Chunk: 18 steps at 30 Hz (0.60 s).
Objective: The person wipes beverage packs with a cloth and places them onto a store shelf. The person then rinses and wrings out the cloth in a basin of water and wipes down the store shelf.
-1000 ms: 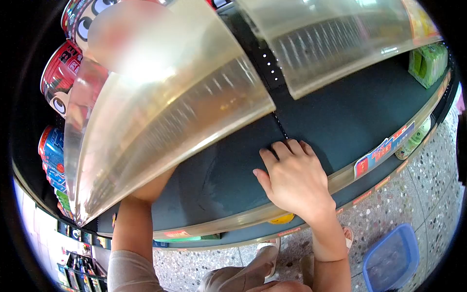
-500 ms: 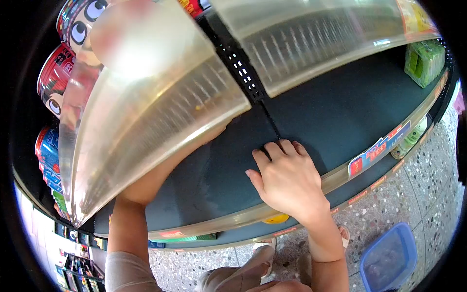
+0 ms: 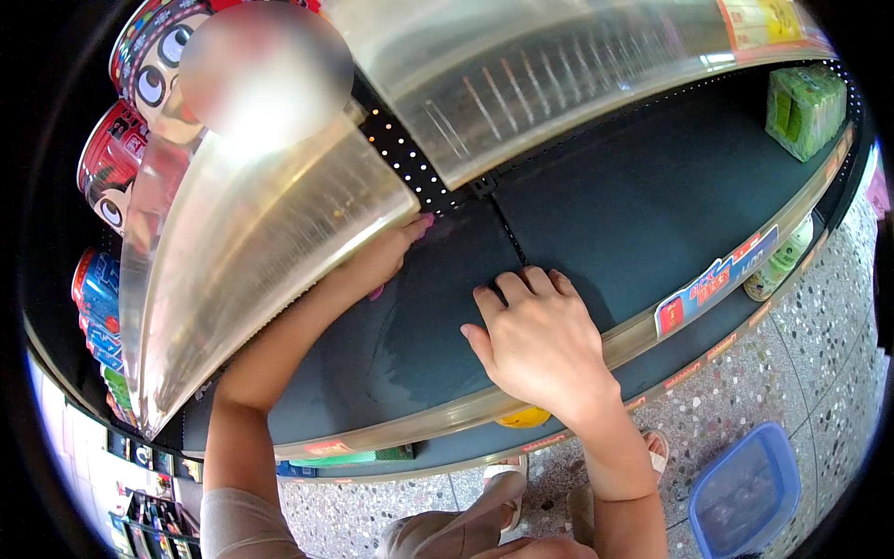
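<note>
My left hand [image 3: 384, 258] reaches to the back of the dark shelf [image 3: 419, 326], beneath the edge of a clear plastic tray [image 3: 307, 224]. Bits of a pink cloth [image 3: 425, 225] poke out on both sides of it, pressed against the shelf surface. Faint wet-looking streaks mark the shelf beside this hand. My right hand [image 3: 545, 345] rests palm down on the shelf with fingers apart, holding nothing. Just beyond its fingertips runs a thin black divider strip [image 3: 507, 228].
Another clear tray [image 3: 521, 93] overhangs the shelf. Green packs [image 3: 805, 112] stand at the right end, and decorated tins [image 3: 112, 168] at the left. A price label [image 3: 717, 279] sits on the front rail. On the speckled floor is a blue basin [image 3: 745, 494].
My left hand has come further into sight from under the tray, showing the pink cloth. My right hand stays on the shelf; the view has shifted slightly.
</note>
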{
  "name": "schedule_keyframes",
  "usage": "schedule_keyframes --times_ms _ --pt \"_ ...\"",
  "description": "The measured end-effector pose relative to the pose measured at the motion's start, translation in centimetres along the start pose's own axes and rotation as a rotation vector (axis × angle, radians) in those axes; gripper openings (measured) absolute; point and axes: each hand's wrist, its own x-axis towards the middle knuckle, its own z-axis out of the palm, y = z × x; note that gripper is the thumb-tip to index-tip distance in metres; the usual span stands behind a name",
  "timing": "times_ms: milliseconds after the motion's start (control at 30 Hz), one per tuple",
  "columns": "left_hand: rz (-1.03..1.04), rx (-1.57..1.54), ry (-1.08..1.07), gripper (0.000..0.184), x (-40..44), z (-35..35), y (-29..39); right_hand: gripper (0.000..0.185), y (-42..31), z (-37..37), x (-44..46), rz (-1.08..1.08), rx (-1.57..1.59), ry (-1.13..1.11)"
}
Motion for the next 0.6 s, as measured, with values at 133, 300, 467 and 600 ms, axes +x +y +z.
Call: schedule_keyframes --times_ms 133,300,467,600 --pt "-0.102 -0.078 0.088 0.046 -1.6 -0.2 -0.1 0.029 -0.1 -0.1 0.1 0.001 -0.013 -0.004" --pt "-0.191 0.105 0.201 0.051 -2.9 -2.6 -2.2 0.029 -0.1 -0.1 0.1 0.003 -0.028 -0.009" --pt "-0.387 0.245 0.342 0.060 0.3 -5.1 -5.6 0.030 -0.3 -0.1 0.2 0.014 -0.025 -0.021" --pt "-0.266 0.341 0.553 0.060 1.0 -3.0 -8.6 0.030 -0.2 -0.1 0.2 0.016 -0.029 -0.013"
